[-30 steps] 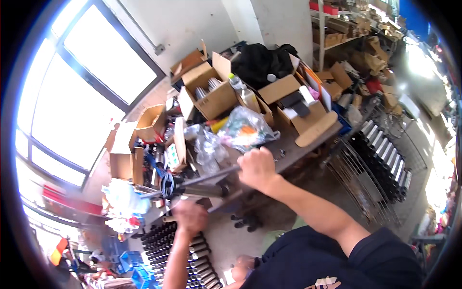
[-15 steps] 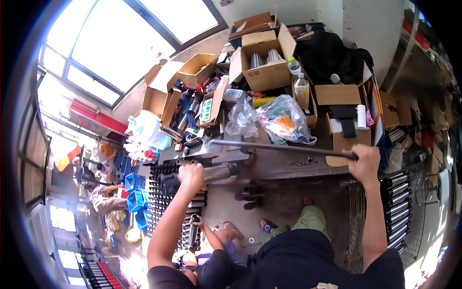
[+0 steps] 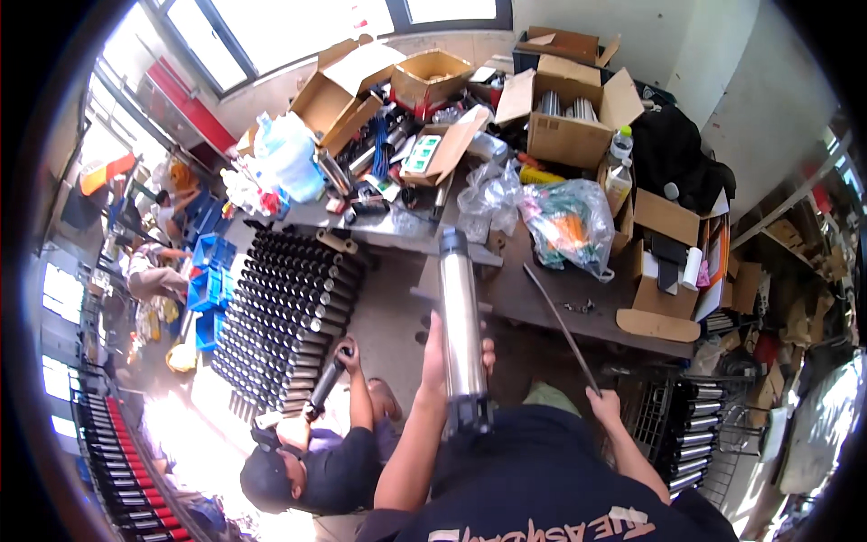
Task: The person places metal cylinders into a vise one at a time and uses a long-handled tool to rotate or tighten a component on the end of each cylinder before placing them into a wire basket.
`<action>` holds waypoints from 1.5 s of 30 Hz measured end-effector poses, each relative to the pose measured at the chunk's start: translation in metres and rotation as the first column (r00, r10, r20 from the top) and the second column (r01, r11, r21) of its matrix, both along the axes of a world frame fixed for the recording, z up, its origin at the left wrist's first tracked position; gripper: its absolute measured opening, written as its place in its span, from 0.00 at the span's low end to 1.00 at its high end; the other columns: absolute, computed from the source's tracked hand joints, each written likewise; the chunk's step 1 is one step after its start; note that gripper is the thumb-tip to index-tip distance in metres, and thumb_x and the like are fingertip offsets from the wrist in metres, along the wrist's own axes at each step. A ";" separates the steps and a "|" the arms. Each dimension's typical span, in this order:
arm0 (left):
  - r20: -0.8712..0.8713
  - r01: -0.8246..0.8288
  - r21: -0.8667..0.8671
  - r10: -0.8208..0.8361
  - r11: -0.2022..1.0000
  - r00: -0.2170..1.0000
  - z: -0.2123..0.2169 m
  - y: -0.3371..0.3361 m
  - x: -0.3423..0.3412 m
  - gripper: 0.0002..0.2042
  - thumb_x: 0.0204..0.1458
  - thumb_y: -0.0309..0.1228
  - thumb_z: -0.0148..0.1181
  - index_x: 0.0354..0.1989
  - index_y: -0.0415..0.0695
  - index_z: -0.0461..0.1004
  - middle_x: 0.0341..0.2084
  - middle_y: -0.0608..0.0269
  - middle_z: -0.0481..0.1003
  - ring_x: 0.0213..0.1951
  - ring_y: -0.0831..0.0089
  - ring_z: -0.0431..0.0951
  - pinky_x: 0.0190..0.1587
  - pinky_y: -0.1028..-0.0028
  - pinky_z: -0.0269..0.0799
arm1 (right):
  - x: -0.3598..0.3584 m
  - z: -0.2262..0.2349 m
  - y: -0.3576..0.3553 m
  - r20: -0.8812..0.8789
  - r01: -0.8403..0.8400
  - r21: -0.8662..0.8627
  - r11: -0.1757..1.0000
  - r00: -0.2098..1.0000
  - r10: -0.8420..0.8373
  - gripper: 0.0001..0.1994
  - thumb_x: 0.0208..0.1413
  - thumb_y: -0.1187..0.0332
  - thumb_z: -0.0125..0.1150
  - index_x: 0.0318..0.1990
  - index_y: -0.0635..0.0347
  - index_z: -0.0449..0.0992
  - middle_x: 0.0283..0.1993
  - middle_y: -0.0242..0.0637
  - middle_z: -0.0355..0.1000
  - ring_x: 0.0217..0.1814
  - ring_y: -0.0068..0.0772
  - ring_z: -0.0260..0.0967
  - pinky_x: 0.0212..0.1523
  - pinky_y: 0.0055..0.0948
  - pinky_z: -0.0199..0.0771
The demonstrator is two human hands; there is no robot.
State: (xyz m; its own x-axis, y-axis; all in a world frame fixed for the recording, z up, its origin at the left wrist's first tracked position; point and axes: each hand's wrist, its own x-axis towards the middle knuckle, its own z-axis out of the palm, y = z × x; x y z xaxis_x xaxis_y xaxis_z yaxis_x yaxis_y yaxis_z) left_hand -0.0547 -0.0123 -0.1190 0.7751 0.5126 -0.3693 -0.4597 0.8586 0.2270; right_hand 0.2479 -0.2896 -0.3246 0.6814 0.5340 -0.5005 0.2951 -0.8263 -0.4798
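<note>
My left hand (image 3: pixel 435 359) is wrapped round a shiny metal cylinder (image 3: pixel 461 316) with a dark cap at its top and a black, notched fitting at its lower end. The cylinder stands nearly upright in front of my chest, at the bench's near edge. Lower and to the right, my right hand (image 3: pixel 604 406) is closed on the near end of a long, thin dark metal rod (image 3: pixel 562 318). That rod slants up and left, with its far tip over the workbench (image 3: pixel 519 294). Rod and cylinder are apart.
Left of me stand rows of black-ended cylinders (image 3: pixel 287 303), with a crouching co-worker (image 3: pixel 339 470) holding a black cylinder beside them. Cardboard boxes (image 3: pixel 567 140), plastic bags (image 3: pixel 571 226) and bottles crowd the bench. A wire basket (image 3: pixel 691 434) of cylinders stands at right.
The view has turned left. My left hand has swung the cylinder from lying sideways to nearly upright before me. My right hand has come down, tilting the rod from nearly level to a steep slant.
</note>
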 end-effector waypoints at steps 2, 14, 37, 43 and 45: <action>0.075 -0.033 -0.069 0.038 0.997 0.996 0.008 0.004 0.000 0.41 0.57 0.73 0.37 0.51 0.41 0.68 0.32 0.50 0.74 0.30 0.58 0.77 0.33 0.60 0.78 | 0.006 -0.004 0.009 -0.004 -0.051 0.042 0.998 0.999 0.051 0.25 0.55 0.45 0.62 0.27 0.64 0.80 0.26 0.53 0.76 0.35 0.57 0.78 0.38 0.46 0.73; 0.200 -0.076 0.038 0.067 0.996 0.978 -0.007 0.040 -0.036 0.40 0.61 0.68 0.38 0.51 0.35 0.67 0.38 0.45 0.73 0.38 0.53 0.76 0.41 0.53 0.78 | -0.047 0.017 0.030 0.164 0.124 -0.171 0.978 0.982 -0.095 0.23 0.55 0.42 0.61 0.40 0.52 0.85 0.38 0.50 0.81 0.46 0.55 0.79 0.47 0.47 0.76; 0.101 -0.411 -0.526 0.534 0.745 0.839 -0.024 0.107 0.018 0.23 0.48 0.30 0.66 0.47 0.27 0.68 0.46 0.41 0.65 0.46 0.54 0.73 0.45 0.66 0.85 | 0.037 0.120 0.087 0.284 -0.314 0.377 0.872 0.935 0.214 0.24 0.53 0.51 0.69 0.18 0.62 0.74 0.13 0.44 0.60 0.14 0.39 0.61 0.21 0.36 0.60; 0.060 -0.433 -0.325 0.475 0.841 0.878 -0.060 0.194 0.031 0.26 0.53 0.44 0.60 0.44 0.28 0.66 0.49 0.32 0.55 0.50 0.49 0.64 0.44 0.67 0.86 | 0.133 0.178 0.196 0.476 -0.619 0.385 0.684 0.769 0.428 0.20 0.49 0.53 0.72 0.21 0.62 0.78 0.14 0.45 0.65 0.16 0.36 0.67 0.22 0.34 0.65; 0.026 -0.378 -0.263 0.398 0.888 0.917 -0.063 0.204 0.038 0.29 0.54 0.49 0.60 0.49 0.32 0.64 0.51 0.30 0.52 0.52 0.46 0.61 0.44 0.63 0.86 | 0.183 0.199 0.245 0.678 -0.781 0.300 0.548 0.579 0.453 0.20 0.48 0.50 0.72 0.20 0.58 0.80 0.14 0.43 0.66 0.15 0.38 0.67 0.22 0.34 0.66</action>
